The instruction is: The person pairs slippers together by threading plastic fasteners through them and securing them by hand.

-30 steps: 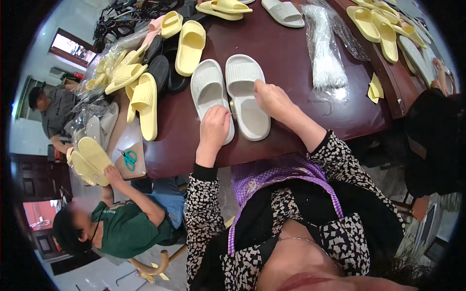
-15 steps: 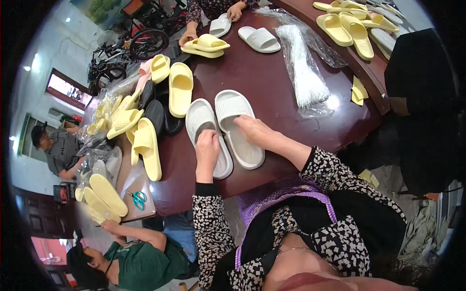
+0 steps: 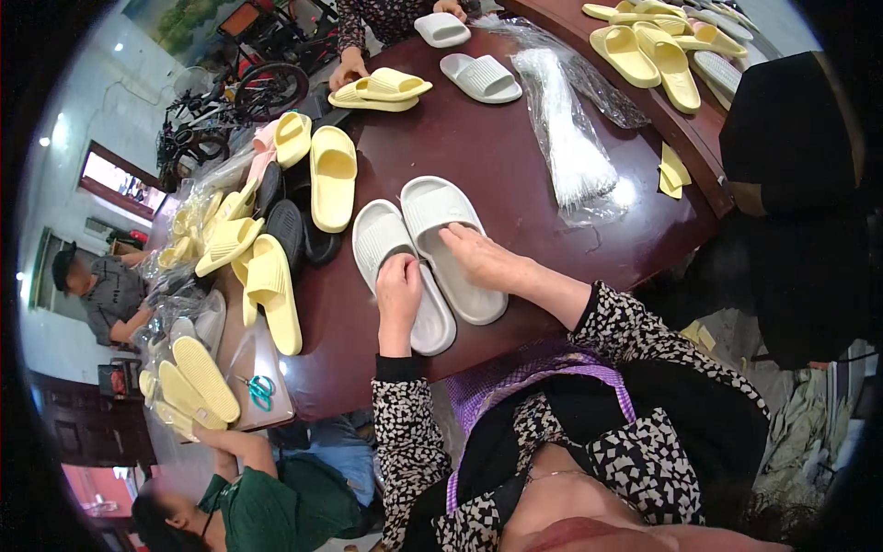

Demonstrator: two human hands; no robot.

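Observation:
Side by side on the dark red table lie two light grey slippers, a left one (image 3: 379, 230) and a right one (image 3: 437, 202), toes pointing away from me. My left hand (image 3: 398, 290) is closed, fingertips curled down by the open edge of the left slipper's strap. At the right slipper's strap edge, my right hand (image 3: 483, 259) reaches in from the right with its fingers pressed together. What either hand pinches is too small or hidden to make out.
Yellow slippers (image 3: 333, 179) and black slippers (image 3: 285, 228) crowd the left side. Teal scissors (image 3: 261, 393) lie near a person in green (image 3: 285, 497). Across the table a co-worker's hand (image 3: 348, 69) touches yellow slippers. A plastic-wrapped white bundle (image 3: 575, 138) lies right of another grey slipper (image 3: 481, 78).
My hands stay at the slipper straps with little movement; the whole view has shifted slightly. Across the table, the co-worker's grey slipper has been lifted or turned to the right.

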